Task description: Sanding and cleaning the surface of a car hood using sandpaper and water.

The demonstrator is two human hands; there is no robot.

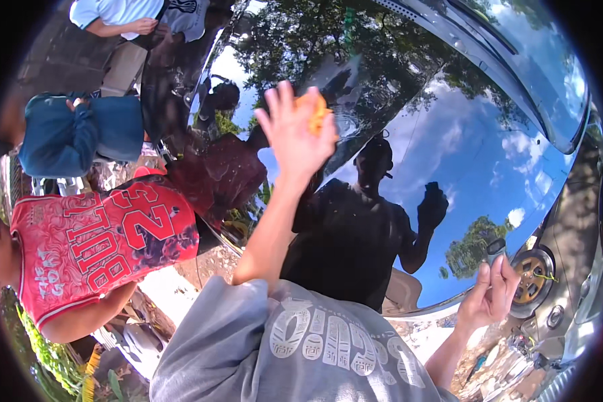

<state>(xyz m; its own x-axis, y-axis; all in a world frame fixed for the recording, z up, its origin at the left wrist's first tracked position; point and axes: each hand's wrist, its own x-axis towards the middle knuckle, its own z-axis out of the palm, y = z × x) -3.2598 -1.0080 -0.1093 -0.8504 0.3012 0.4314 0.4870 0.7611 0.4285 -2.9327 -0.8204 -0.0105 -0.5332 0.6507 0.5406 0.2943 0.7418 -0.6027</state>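
Observation:
Over the glossy dark car hood (395, 154), my left hand (295, 137) reaches out with an orange cloth or sponge (315, 112) in its grasp. Some fingers stick out past it, and the hand hides part of it. Whether it touches the paint I cannot tell. A smeary, wet-looking patch (345, 100) shows on the hood beside it. My right hand (490, 291) is raised near the hood's right edge, its fingers closed around a small dark-grey object (496, 248) whose kind I cannot make out.
On my left stands a person in a red jersey (107, 234), close to the hood. Farther along are a person in blue-green clothes (80, 134) and one in a white shirt (117, 17). A windshield (516, 60) lies beyond the hood. At right is another vehicle's wheel (530, 281).

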